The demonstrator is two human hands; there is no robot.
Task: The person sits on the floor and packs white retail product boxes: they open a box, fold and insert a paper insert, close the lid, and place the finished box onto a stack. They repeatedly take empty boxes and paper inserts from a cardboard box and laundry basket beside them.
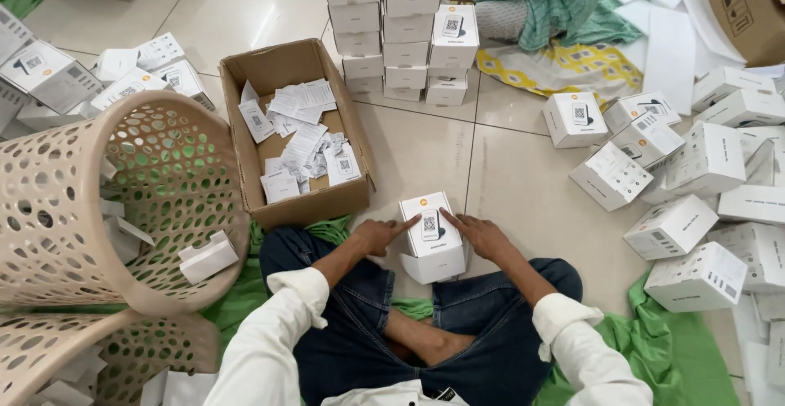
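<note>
The left hand (pixel 378 235) and right hand (pixel 482 235) rest flat, fingers spread, on top of a small white box (pixel 432 238) standing on the floor between the person's knees — pressing, not clenched round it. It looks light and stiff, its thin card easily dented; the side walls seem the best hold. Beyond it, an open cardboard carton (pixel 296 132) holds loose paper leaflets; a tipped beige basket (pixel 123 197) holds white card scraps.

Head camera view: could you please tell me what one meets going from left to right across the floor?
Beige perforated basket → open cardboard box of paper slips → left hand → white box → right hand → scattered white boxes.
</note>
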